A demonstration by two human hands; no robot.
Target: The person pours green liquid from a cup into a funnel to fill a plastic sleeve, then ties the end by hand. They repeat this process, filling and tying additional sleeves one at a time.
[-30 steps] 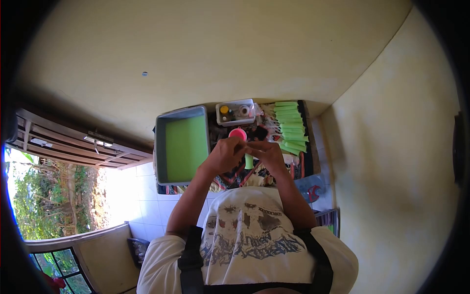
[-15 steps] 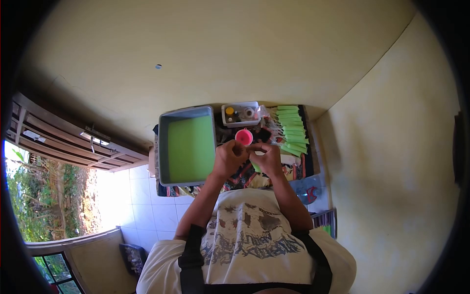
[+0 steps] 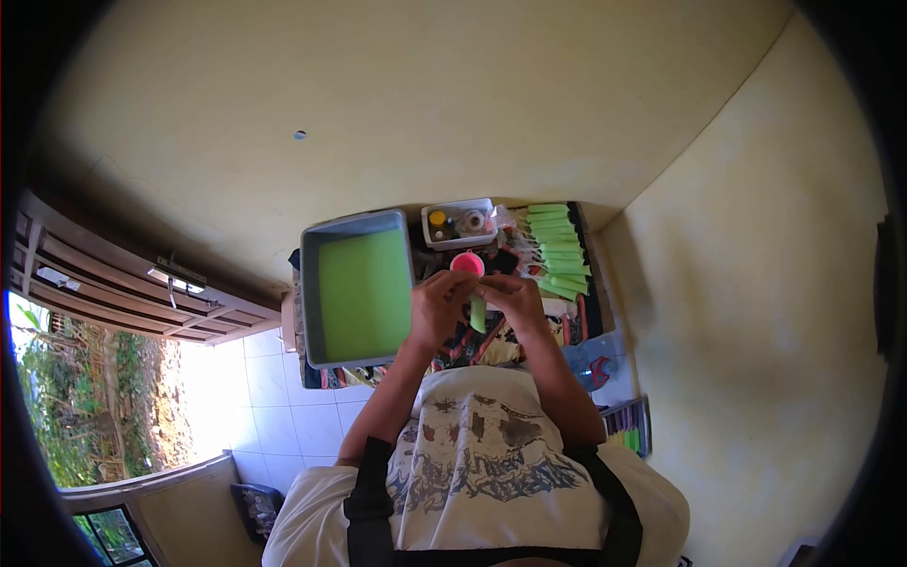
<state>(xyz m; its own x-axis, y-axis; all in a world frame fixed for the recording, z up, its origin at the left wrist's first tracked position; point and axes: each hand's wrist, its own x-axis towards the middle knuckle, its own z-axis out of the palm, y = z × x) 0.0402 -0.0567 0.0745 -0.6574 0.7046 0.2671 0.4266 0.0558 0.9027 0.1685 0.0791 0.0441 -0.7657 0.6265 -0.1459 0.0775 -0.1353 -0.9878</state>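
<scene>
A green-filled plastic tube (image 3: 478,316) hangs below my fingertips, between both hands. My left hand (image 3: 439,304) and my right hand (image 3: 515,300) are closed and meet at its upper end. Just beyond them sits a pink funnel (image 3: 467,264), partly hidden by my fingers. On the left stands a grey basin (image 3: 310,312) holding green liquid (image 3: 364,293). Several filled green tubes (image 3: 565,255) lie in a row at the right, their clear ends toward the middle.
A white container (image 3: 460,238) with a yellow-capped bottle and other small items stands at the back, beside clear plastic. Patterned cloth (image 3: 453,354) covers the table. A bottle (image 3: 593,369) is at the lower right. The wall rises behind.
The green tube now hangs in clearer view between my hands. Both hands remain together, with the fingers slightly shifted. The whole view has tilted a little.
</scene>
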